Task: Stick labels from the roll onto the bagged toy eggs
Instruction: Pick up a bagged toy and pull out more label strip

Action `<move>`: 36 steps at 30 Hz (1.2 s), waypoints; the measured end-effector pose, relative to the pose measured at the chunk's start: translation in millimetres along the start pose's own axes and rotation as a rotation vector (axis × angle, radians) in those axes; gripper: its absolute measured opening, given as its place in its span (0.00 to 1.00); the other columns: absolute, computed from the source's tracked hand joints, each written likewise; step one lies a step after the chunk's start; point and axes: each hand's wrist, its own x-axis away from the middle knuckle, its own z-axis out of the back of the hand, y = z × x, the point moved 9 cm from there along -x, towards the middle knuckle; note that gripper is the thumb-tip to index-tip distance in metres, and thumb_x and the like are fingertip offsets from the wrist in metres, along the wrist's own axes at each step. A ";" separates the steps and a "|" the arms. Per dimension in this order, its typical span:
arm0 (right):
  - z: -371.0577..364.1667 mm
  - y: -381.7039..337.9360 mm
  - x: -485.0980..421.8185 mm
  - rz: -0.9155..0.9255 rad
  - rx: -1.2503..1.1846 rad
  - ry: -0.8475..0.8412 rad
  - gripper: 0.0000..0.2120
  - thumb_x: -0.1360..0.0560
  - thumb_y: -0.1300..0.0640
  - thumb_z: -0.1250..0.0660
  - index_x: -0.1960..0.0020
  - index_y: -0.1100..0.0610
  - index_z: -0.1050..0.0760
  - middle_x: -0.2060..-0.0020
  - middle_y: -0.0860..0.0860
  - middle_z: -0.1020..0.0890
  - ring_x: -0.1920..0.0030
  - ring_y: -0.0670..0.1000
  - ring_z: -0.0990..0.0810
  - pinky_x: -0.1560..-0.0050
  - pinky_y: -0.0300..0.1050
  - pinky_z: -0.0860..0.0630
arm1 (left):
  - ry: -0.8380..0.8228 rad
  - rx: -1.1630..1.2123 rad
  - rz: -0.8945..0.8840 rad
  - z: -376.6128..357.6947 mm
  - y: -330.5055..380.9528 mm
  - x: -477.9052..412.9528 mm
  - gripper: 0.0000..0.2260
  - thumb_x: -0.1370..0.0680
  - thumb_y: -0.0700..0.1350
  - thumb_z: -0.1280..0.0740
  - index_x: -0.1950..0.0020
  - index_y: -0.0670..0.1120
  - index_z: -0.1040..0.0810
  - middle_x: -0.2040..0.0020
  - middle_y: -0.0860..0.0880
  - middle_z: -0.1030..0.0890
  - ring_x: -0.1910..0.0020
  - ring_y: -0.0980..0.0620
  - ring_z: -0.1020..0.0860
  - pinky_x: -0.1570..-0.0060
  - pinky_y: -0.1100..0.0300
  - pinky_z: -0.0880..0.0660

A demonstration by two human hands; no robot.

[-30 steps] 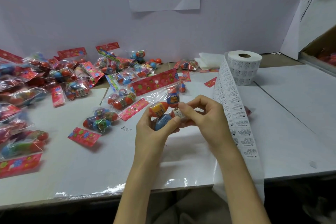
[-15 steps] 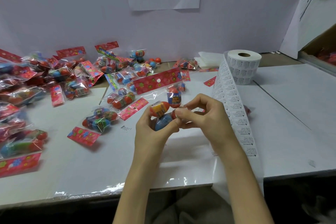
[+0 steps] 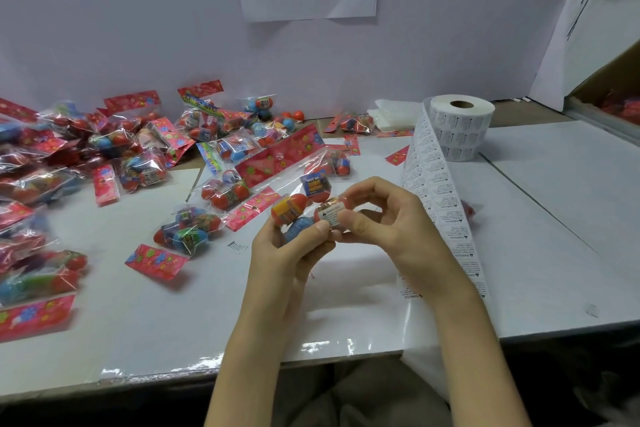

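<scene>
While your left hand [image 3: 287, 246] is gripping a bag [image 3: 308, 198] of toy eggs above the table [image 3: 346, 305], your right hand [image 3: 384, 218] is closing thumb and fingers on a white label [image 3: 333, 214], now lying flat against the bag's film where a second ago your fingertips were hiding it. That suggests this bag is nearly done, needing only a last rub. Beside your right wrist the strip [image 3: 440, 204] is trailing from the roll [image 3: 462, 128]; more bags [image 3: 114, 156] are waiting at left.
</scene>
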 end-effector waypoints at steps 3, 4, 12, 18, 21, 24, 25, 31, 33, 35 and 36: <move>-0.6 -1.1 0.9 -0.001 -0.013 -0.039 0.08 0.24 0.69 0.30 0.45 0.64 0.23 0.53 0.58 0.18 0.53 0.55 0.14 0.50 0.48 0.16 | -0.042 0.044 0.014 -2.0 -1.5 0.5 0.20 0.29 0.39 0.24 0.38 0.44 0.20 0.47 0.43 0.13 0.49 0.46 0.13 0.53 0.61 0.18; -0.2 -0.9 0.4 -0.001 -0.010 -0.031 0.08 0.23 0.69 0.30 0.45 0.65 0.23 0.53 0.57 0.18 0.53 0.55 0.14 0.51 0.48 0.16 | -0.040 0.046 0.010 -1.7 -1.7 0.3 0.20 0.30 0.39 0.25 0.38 0.44 0.20 0.47 0.43 0.13 0.48 0.46 0.13 0.53 0.61 0.18; 1.9 4.7 -3.9 0.022 0.215 0.089 0.10 0.27 0.57 0.22 0.53 0.56 0.23 0.58 0.49 0.19 0.60 0.48 0.18 0.55 0.49 0.17 | -0.012 -0.077 -0.007 -2.2 -1.7 -1.0 0.23 0.31 0.50 0.20 0.38 0.48 0.19 0.45 0.45 0.13 0.47 0.43 0.14 0.54 0.60 0.18; -3.8 7.8 -3.2 -0.023 0.181 0.036 0.11 0.30 0.51 0.25 0.52 0.54 0.22 0.57 0.51 0.20 0.60 0.51 0.16 0.60 0.49 0.17 | 0.108 -0.159 -0.037 6.2 1.2 -1.2 0.17 0.30 0.52 0.26 0.44 0.47 0.16 0.50 0.47 0.12 0.51 0.49 0.14 0.58 0.62 0.19; -4.5 11.1 -4.0 -0.045 0.204 0.049 0.11 0.27 0.53 0.24 0.49 0.56 0.20 0.56 0.54 0.19 0.61 0.49 0.17 0.62 0.45 0.18 | 0.135 -0.237 -0.091 13.2 4.7 -1.5 0.06 0.21 0.40 0.30 0.46 0.44 0.16 0.51 0.45 0.13 0.50 0.45 0.14 0.51 0.57 0.19; -1.1 10.3 -4.1 -0.041 0.231 0.062 0.06 0.25 0.59 0.24 0.50 0.57 0.19 0.58 0.54 0.18 0.61 0.49 0.18 0.63 0.45 0.19 | 0.148 -0.312 -0.146 11.9 8.5 0.1 0.05 0.21 0.39 0.30 0.48 0.47 0.16 0.55 0.47 0.13 0.53 0.47 0.15 0.55 0.59 0.18; 0.7 9.7 -4.1 -0.039 0.240 0.066 0.06 0.25 0.60 0.24 0.51 0.56 0.19 0.60 0.52 0.18 0.62 0.49 0.18 0.63 0.46 0.19 | 0.155 -0.326 -0.167 10.9 9.9 0.5 0.04 0.22 0.41 0.29 0.50 0.49 0.16 0.56 0.48 0.13 0.55 0.49 0.15 0.57 0.61 0.18; 1.4 7.1 -3.4 -0.034 0.278 0.066 0.11 0.30 0.49 0.27 0.50 0.51 0.21 0.62 0.47 0.18 0.57 0.47 0.18 0.53 0.45 0.21 | 0.193 -0.303 -0.130 8.3 5.2 1.0 0.17 0.36 0.63 0.28 0.54 0.54 0.16 0.63 0.53 0.15 0.63 0.55 0.17 0.58 0.62 0.21; -1.0 4.8 -2.8 -0.021 0.258 0.040 0.14 0.29 0.46 0.28 0.46 0.49 0.20 0.58 0.46 0.16 0.52 0.46 0.17 0.48 0.42 0.21 | 0.156 -0.305 -0.124 7.3 3.1 0.4 0.13 0.36 0.61 0.28 0.57 0.56 0.14 0.60 0.51 0.14 0.58 0.52 0.15 0.57 0.63 0.19; -1.0 3.5 -3.2 -0.027 0.174 0.046 0.14 0.27 0.46 0.29 0.45 0.50 0.18 0.54 0.47 0.15 0.50 0.47 0.16 0.50 0.42 0.20 | 0.105 -0.338 -0.119 3.4 0.3 -1.2 0.12 0.33 0.58 0.27 0.54 0.53 0.14 0.55 0.49 0.13 0.52 0.49 0.14 0.52 0.59 0.18; 0.2 3.7 -3.6 -0.033 0.139 0.068 0.12 0.26 0.47 0.29 0.46 0.51 0.17 0.54 0.47 0.14 0.51 0.47 0.16 0.52 0.42 0.20 | 0.086 -0.352 -0.114 1.5 -1.4 -1.9 0.13 0.32 0.55 0.27 0.52 0.51 0.15 0.53 0.48 0.13 0.50 0.47 0.14 0.49 0.57 0.18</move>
